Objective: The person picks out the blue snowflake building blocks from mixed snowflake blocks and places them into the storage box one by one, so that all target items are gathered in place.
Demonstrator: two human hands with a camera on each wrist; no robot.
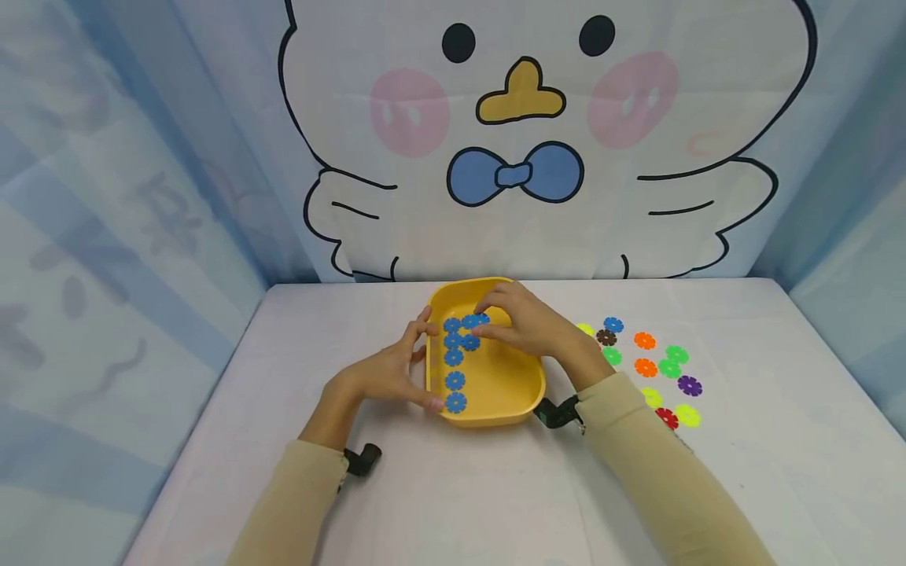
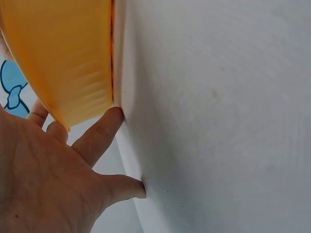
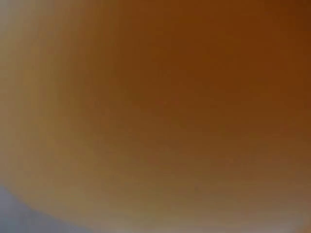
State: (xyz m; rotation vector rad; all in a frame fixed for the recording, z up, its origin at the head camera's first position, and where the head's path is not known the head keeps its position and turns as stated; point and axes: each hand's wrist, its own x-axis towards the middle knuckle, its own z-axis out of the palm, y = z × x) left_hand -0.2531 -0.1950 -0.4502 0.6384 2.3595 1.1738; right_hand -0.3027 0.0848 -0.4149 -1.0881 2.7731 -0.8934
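In the head view a yellow tray (image 1: pixel 499 385) holds several blue flower-shaped plastic discs (image 1: pixel 455 380), in a column along its left side with others to the right of its upper part. My left hand (image 1: pixel 385 372) grips the tray's left wall, thumb at the near corner and a finger over the rim. In the left wrist view its fingers spread beside the tray's outer wall (image 2: pixel 68 58). Inside the tray, my right hand (image 1: pixel 527 321) pinches a blue flower-shaped disc (image 1: pixel 483 318) between thumb and forefinger. The right wrist view is a brown-yellow blur without that hand.
Right of the tray lie loose discs of several colours, among them an orange disc (image 1: pixel 645 340), a purple disc (image 1: pixel 690 385) and a red disc (image 1: pixel 667 418). A white cloth covers the table (image 1: pixel 453 503). Behind it hangs a printed curtain (image 1: pixel 517 236).
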